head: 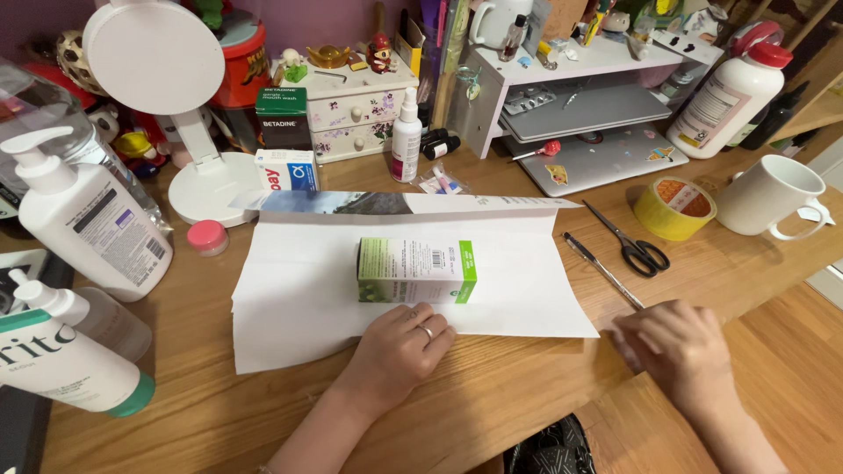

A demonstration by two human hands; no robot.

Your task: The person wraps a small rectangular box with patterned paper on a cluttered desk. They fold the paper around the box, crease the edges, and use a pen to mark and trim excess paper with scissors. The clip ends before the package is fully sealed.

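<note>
Your left hand (399, 347) lies flat, fingers together, on the paper (299, 298) & right hand (676, 347) holds nothing, so the box (416, 270) could slide crooked if you tug.

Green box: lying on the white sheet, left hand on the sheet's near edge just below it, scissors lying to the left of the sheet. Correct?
Not quite. The scissors lie to the right of the white sheet, next to a black pen, as the head view shows. The rest holds: the green box lies on the sheet, and the left hand rests on its near edge just below the box.
</note>
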